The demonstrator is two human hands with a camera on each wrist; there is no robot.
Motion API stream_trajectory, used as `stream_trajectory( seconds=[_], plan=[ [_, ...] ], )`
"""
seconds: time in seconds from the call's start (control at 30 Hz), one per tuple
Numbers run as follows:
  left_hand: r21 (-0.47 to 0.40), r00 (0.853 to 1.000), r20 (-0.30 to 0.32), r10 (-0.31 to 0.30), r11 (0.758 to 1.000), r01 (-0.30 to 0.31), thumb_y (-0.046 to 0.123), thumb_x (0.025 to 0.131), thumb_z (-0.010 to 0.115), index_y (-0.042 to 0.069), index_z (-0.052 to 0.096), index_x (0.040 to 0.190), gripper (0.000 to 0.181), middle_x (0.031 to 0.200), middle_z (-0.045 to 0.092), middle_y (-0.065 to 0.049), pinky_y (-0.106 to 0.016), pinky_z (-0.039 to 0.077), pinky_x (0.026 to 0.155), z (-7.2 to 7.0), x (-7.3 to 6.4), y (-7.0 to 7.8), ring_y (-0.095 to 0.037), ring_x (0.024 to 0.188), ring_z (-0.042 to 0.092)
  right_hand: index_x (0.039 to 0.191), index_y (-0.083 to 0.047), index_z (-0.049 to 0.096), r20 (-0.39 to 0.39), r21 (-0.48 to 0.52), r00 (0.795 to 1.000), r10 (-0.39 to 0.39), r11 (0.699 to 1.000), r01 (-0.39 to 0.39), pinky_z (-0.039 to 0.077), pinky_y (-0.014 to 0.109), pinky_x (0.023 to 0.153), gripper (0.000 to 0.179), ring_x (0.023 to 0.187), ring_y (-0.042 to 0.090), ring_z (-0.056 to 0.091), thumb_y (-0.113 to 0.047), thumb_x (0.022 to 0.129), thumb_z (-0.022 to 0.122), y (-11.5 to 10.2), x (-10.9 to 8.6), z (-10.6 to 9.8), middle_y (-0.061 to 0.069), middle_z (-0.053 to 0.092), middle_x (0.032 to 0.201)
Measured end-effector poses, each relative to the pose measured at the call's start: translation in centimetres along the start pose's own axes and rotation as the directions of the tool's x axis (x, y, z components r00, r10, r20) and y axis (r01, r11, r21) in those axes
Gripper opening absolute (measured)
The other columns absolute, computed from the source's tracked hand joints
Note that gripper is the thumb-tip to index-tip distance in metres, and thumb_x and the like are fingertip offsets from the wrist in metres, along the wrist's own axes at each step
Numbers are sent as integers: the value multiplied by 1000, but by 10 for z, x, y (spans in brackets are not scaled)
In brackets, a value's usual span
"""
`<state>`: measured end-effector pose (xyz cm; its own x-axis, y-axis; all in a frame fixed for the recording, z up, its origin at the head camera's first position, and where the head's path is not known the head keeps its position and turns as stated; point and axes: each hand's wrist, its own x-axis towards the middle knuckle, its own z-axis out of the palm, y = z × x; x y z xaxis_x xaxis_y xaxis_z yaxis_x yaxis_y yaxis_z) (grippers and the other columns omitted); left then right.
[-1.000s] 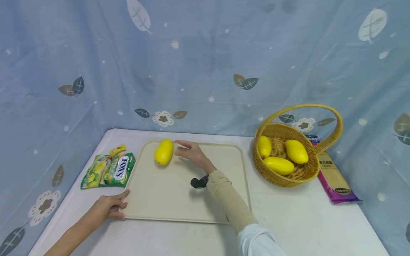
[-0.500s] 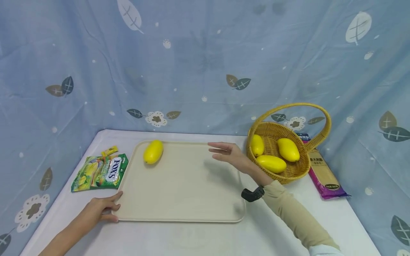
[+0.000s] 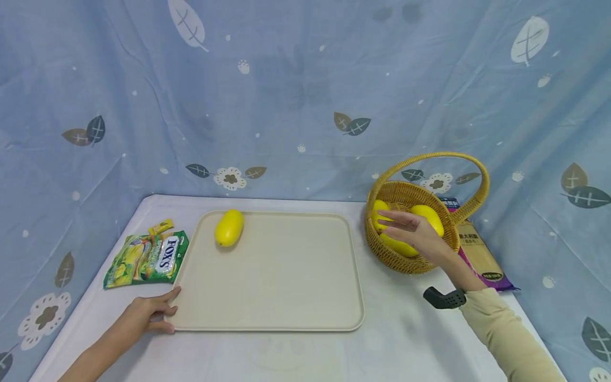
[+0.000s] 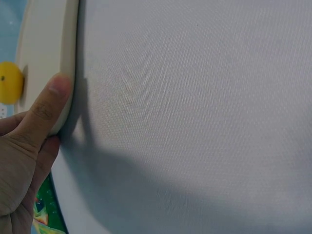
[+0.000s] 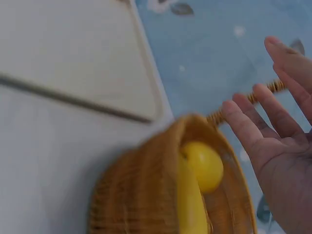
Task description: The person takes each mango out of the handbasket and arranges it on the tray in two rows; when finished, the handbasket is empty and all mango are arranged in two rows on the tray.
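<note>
The left hand pinches the near left corner of a beige tray; in the left wrist view its thumb lies on the rim. A yellow mango lies at the tray's far left corner. My right hand holds nothing and hovers over a wicker basket, fingers spread and pointing left. Inside the basket are three more mangoes; one mango shows behind the hand, and the others are partly covered by it. In the right wrist view the fingers are extended above the basket's rim.
Left of the tray lie a green candy bag and a small yellow wrapped candy. The basket's tall handle arches over it. A purple pasta packet lies right of the basket, beside the blue leaf-print cloth.
From beside the mango on the tray, the right hand has swung right, across to the basket. The left hand stays on the tray corner. The head view has shifted slightly.
</note>
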<state>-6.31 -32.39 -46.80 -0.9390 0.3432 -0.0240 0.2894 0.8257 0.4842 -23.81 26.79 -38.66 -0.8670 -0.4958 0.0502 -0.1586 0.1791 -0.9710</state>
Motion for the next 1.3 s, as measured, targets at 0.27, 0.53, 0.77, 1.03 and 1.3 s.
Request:
stream_trajectory(
  seconds=[0.27, 0.53, 0.77, 1.03, 1.3],
  plan=[
    [-3, 999, 27, -20, 1000, 20, 33, 65, 80, 1, 74, 93, 43, 127, 52, -31, -30, 59, 76, 0, 1, -1, -40, 102, 62, 140, -4, 47, 20, 24, 993, 113, 993, -114, 51, 32, 96, 42, 114, 3, 58, -5, 98, 53, 13, -8, -53, -14, 57, 128],
    [5, 999, 18, -27, 1000, 27, 31, 65, 81, 1, 74, 92, 41, 127, 52, -30, -30, 59, 76, -1, 0, 0, -39, 101, 63, 147, 1, 32, 55, -91, 965, 255, 964, -249, 39, 49, 106, 58, 111, 5, 59, -17, 98, 57, 21, 21, -68, 19, 25, 155],
    [8, 1000, 16, -6, 1000, 6, 31, 64, 81, 0, 74, 92, 43, 125, 53, -31, -28, 59, 74, 1, 5, 2, -38, 99, 64, 149, -2, 29, 93, -81, 949, 300, 953, -293, 37, 55, 107, 57, 117, 15, 54, -18, 100, 54, 37, 44, -60, 24, 24, 154],
    [-12, 1000, 17, -19, 1000, 19, 31, 64, 80, 0, 74, 92, 42, 126, 53, -31, -27, 59, 74, 2, 5, 3, -38, 99, 64, 149, -4, 30, 79, -106, 926, 368, 927, -359, 40, 50, 107, 61, 138, 41, 27, -16, 97, 60, 41, 58, -58, 27, 15, 155],
    [-3, 998, 20, -65, 998, 65, 33, 64, 80, 2, 74, 92, 43, 127, 54, -29, -28, 59, 75, 0, 3, 4, -37, 101, 64, 151, -6, 24, 132, 27, 904, 406, 911, -412, 46, 41, 104, 57, 119, 25, 51, -14, 101, 50, 46, 62, -64, 19, 31, 147]
  ],
)
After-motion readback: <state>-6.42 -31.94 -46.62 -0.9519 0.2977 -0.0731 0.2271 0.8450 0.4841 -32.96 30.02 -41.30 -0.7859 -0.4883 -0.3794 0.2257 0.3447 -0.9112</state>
